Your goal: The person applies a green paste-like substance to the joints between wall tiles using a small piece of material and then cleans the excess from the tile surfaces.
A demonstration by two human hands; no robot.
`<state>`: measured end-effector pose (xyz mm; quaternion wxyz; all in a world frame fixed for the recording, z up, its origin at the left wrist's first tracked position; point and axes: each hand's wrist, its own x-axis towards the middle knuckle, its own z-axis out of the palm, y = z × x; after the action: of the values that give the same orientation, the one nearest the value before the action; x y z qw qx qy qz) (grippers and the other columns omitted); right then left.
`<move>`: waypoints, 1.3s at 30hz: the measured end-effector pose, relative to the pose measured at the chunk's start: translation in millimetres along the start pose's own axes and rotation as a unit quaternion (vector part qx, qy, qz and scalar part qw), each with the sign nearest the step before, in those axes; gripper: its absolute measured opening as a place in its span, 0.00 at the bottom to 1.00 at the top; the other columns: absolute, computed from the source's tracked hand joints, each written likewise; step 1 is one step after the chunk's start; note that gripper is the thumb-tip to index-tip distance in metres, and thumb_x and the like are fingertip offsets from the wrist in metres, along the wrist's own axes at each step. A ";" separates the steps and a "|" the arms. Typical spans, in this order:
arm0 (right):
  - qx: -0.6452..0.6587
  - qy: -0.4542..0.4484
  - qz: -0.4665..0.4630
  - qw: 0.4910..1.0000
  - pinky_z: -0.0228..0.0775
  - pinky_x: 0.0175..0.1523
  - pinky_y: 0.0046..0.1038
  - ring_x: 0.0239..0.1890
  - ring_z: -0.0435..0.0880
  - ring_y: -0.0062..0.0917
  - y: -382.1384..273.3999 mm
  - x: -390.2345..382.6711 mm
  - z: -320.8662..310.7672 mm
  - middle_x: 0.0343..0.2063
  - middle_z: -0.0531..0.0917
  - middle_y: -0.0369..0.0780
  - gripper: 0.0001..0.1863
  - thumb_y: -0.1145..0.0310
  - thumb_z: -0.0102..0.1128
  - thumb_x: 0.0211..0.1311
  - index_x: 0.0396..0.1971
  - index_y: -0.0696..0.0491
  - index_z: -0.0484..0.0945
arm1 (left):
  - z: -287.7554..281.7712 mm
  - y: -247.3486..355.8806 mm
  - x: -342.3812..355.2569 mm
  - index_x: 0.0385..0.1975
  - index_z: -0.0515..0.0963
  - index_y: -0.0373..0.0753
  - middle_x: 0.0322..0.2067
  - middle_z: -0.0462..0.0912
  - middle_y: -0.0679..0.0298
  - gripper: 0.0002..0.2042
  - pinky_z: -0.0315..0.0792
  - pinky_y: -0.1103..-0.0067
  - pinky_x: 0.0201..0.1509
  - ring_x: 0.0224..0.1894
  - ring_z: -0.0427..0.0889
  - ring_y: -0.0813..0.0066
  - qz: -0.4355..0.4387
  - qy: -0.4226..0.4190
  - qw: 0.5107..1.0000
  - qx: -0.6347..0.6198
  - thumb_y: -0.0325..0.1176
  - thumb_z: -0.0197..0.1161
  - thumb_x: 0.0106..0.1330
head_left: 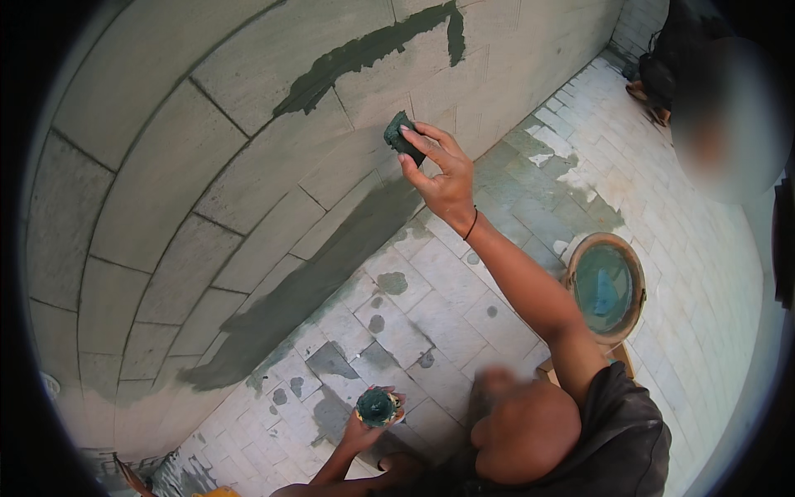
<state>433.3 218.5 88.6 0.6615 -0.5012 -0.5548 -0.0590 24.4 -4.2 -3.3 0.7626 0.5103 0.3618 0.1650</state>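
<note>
My right hand [443, 170] reaches up to the pale tiled wall [273, 174]. Between its thumb and fingers is a small dark flat spreader [402, 135], coated in dark green paste; its exact make cannot be told under the coating. A thick streak of the same wet paste [364, 60] lies along the tile joints above that hand. Lower down, my left hand [364, 427] cups a small round container [377, 406] filled with dark green paste. A broad, thinly smeared dark band [306, 286] runs along the foot of the wall.
On the right, a round brown-rimmed basin [604, 238] holds greenish water. Grey wet patches and paste drops [392, 283] mark the pale tiled floor [447, 282]. Another person [662, 74] in dark clothing is at the upper right. A yellow object [217, 492] shows at the lower left edge.
</note>
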 end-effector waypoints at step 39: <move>-0.208 -0.043 -0.319 0.924 0.80 0.55 0.31 0.52 0.80 0.31 -27.7 84.1 11.8 0.51 0.83 0.31 0.28 0.78 0.70 0.48 0.51 0.34 0.88 | -1.7 1.8 -12.6 0.66 0.64 0.33 0.58 0.81 0.52 0.31 0.73 0.67 0.66 0.57 0.84 0.66 0.029 -0.007 1.000 0.008 0.28 0.70 0.66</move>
<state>439.5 253.8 170.5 0.4640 -0.4259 -0.6884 -0.3597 14.8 -10.1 2.7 0.7558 0.5276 0.3432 0.1806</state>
